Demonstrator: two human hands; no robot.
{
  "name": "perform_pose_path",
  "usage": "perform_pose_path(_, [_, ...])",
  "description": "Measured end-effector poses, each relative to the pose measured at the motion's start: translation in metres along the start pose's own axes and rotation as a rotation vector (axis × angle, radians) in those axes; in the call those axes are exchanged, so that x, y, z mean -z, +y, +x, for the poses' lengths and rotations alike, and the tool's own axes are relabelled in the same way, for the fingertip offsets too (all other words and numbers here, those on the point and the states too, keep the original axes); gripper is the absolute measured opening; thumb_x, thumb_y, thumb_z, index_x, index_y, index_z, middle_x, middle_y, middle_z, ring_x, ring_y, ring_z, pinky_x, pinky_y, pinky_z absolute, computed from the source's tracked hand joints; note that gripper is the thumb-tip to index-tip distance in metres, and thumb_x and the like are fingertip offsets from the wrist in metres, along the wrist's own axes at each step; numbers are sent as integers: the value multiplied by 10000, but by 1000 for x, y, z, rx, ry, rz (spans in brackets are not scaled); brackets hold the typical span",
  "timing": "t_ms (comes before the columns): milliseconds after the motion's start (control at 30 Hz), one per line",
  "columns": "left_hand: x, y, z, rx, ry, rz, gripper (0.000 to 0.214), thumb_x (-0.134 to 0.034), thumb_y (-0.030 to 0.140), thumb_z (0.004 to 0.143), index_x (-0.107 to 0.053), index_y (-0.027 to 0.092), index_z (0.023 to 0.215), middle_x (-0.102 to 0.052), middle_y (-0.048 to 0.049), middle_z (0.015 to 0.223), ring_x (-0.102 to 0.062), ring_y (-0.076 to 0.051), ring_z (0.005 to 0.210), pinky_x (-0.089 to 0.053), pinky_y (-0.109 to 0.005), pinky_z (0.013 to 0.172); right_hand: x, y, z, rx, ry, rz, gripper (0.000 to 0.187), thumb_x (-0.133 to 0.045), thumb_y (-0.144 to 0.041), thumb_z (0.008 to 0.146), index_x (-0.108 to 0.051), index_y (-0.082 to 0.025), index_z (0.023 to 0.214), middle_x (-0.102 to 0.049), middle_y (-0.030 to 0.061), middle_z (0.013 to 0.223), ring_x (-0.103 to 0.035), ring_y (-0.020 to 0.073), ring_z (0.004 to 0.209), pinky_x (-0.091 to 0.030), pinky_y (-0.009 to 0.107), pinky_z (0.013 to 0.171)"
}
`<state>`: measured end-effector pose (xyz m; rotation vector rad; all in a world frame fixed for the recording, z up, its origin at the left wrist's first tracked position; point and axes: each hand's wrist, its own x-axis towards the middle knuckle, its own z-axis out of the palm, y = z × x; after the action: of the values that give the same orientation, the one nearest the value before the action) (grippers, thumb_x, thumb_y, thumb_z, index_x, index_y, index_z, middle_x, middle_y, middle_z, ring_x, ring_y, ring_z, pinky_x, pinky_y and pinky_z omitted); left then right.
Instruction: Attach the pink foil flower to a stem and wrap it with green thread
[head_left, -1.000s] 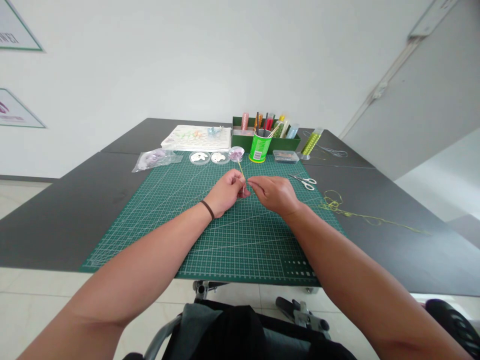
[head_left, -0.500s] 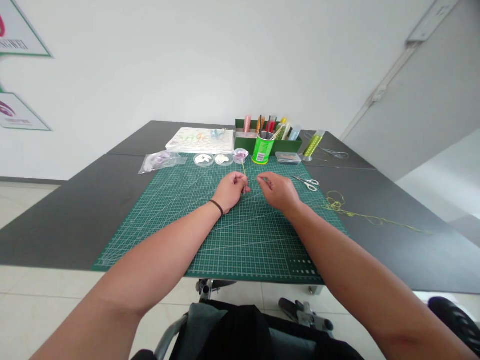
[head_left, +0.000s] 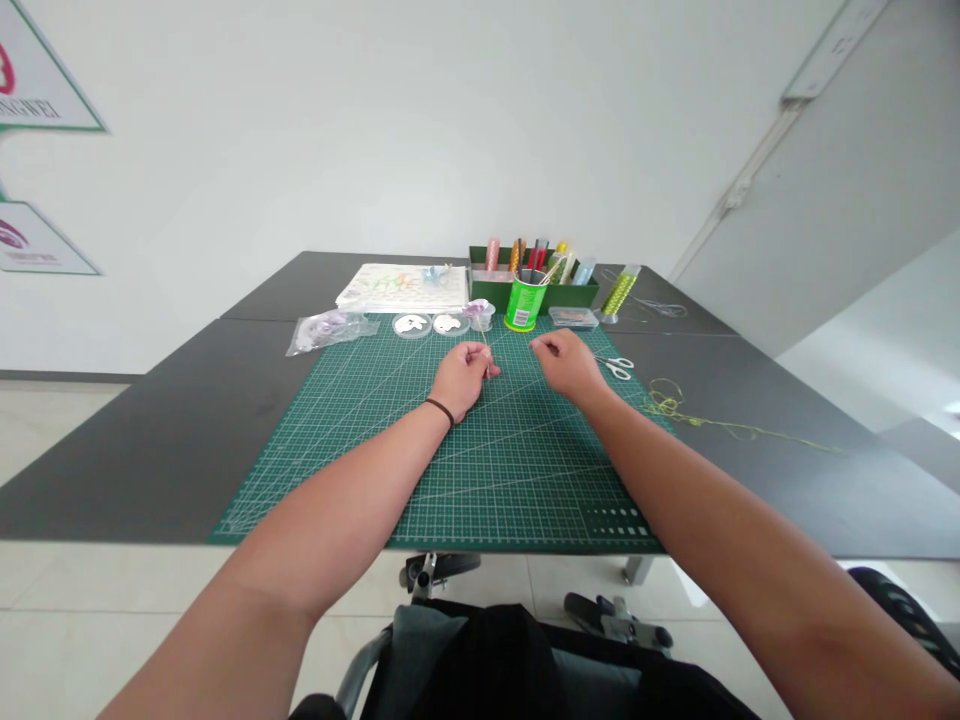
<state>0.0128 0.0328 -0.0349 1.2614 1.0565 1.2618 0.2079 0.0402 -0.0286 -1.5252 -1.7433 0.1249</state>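
My left hand [head_left: 461,375] is closed in a pinch around a thin yellow-green stem [head_left: 484,335] that stands up from the fingers. At its top a small pale purple flower [head_left: 474,308] overlaps a small clear cup [head_left: 484,322]. To the right, my right hand [head_left: 561,360] is held apart from the left, thumb and forefinger pressed together. A fine yellow-green thread ran to these fingertips a moment ago; now it is too thin to make out. White-handled scissors [head_left: 619,371] lie just beyond my right wrist, partly hidden by it.
A green cutting mat [head_left: 480,490] covers the table's middle. Behind my hands stand clear dishes with white pieces [head_left: 412,325], a green can [head_left: 523,305], a dark green box [head_left: 574,296] and a bead tube [head_left: 620,292]. Tangled yellow-green thread [head_left: 701,421] lies at right, a plastic bag [head_left: 330,330] at left.
My right hand has moved away to the right from my left hand, widening the gap. The flower top has tilted slightly left. The view has shifted a little.
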Motion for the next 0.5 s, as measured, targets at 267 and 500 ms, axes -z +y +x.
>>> perform_pose_path(267, [6, -1, 6, -63, 51, -37, 47, -606, 143, 933, -635, 157, 900, -674, 5, 726, -704, -129, 686, -494, -246, 683, -6, 2, 39, -177, 7, 118, 185, -634, -315, 836, -751, -172, 846, -761, 95, 831, -682, 243, 767, -530, 387, 744])
perform_pose_path(500, [13, -3, 13, -108, 141, -33, 39, -621, 158, 929, -658, 150, 936, -683, 6, 723, -713, -133, 698, -503, -248, 690, -14, -8, 83, -199, 91, 79, 208, -616, -280, 882, -777, -162, 940, -786, 115, 974, -706, 259, 887, -528, 378, 817])
